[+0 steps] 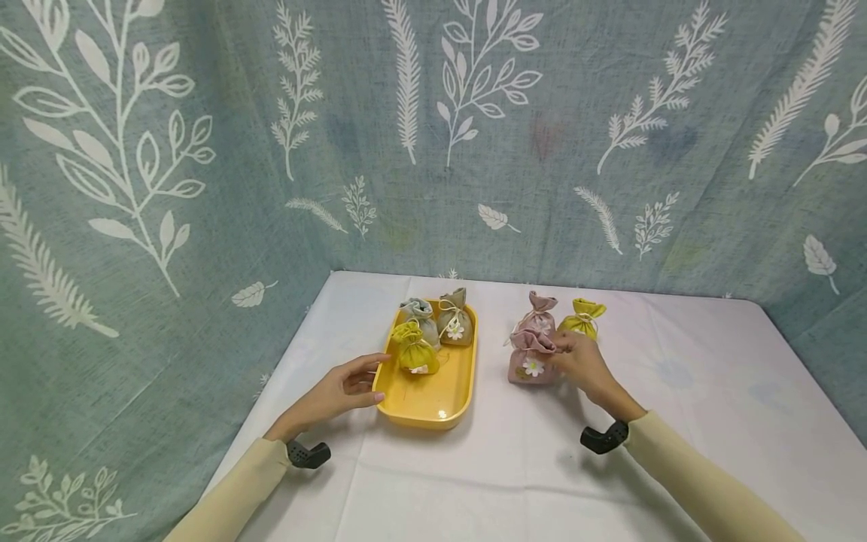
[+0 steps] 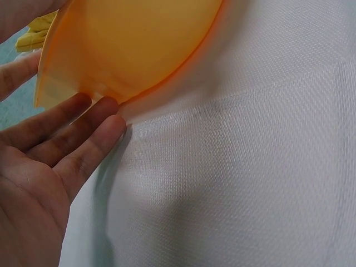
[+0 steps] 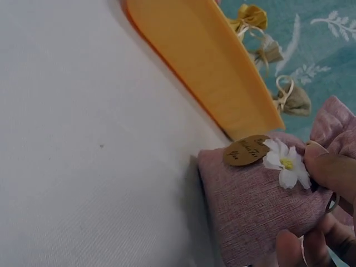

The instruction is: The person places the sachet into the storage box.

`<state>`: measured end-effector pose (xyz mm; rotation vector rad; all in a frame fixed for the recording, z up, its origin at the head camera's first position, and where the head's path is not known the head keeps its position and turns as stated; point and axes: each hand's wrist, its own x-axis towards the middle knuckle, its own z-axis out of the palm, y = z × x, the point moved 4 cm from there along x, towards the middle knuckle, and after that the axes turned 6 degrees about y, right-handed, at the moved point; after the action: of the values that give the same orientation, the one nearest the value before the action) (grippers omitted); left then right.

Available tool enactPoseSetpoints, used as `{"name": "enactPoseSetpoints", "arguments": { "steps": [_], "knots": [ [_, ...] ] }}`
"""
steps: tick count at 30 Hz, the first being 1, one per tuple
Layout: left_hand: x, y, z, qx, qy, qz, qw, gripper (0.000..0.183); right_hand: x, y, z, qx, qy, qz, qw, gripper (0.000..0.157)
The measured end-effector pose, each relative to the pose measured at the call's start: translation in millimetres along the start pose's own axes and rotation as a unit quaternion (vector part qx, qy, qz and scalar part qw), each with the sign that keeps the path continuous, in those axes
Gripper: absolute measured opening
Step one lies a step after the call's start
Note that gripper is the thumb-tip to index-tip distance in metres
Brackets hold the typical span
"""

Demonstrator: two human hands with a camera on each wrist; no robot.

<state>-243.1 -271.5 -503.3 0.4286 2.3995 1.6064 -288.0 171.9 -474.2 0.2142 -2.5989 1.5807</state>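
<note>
My left hand [image 1: 342,388] is at the left side of a yellow tray [image 1: 406,410], its fingers resting against the outer wall, as the left wrist view also shows. Inside the tray stand a yellow-green drawstring pouch [image 1: 416,352], a grey-blue pouch [image 1: 428,329] and a grey-brown pouch [image 1: 454,325]. To the tray's right, my right hand [image 1: 588,367] pinches a pink drawstring pouch [image 1: 524,366] near its gathered neck. In the right wrist view, this pouch bears a white cloth flower [image 3: 286,163] and a brown oval tag [image 3: 246,150].
Just behind the held pouch stands another pink pouch [image 1: 539,318]. A second yellow-green pouch [image 1: 582,320] is to its right, partly behind my right hand. White cloth [image 1: 460,489] covers the table, and a leaf-patterned green curtain [image 1: 501,188] hangs behind and at both sides.
</note>
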Motion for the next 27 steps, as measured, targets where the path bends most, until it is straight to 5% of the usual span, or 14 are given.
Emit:
{"name": "enactPoseSetpoints", "arguments": {
  "steps": [15, 27],
  "knots": [
    [0.5, 1.3, -0.6, -0.009, -0.003, 0.005, 0.9999, 0.071, 3.5, -40.9, 11.2, 0.031, 0.003, 0.007, 0.999, 0.031],
    [0.9, 2.3, -0.3, 0.000, -0.002, 0.008, 1.0000, 0.073, 10.8, -71.3, 30.5, 0.084, -0.019, -0.014, 0.996, 0.023]
  ]
}}
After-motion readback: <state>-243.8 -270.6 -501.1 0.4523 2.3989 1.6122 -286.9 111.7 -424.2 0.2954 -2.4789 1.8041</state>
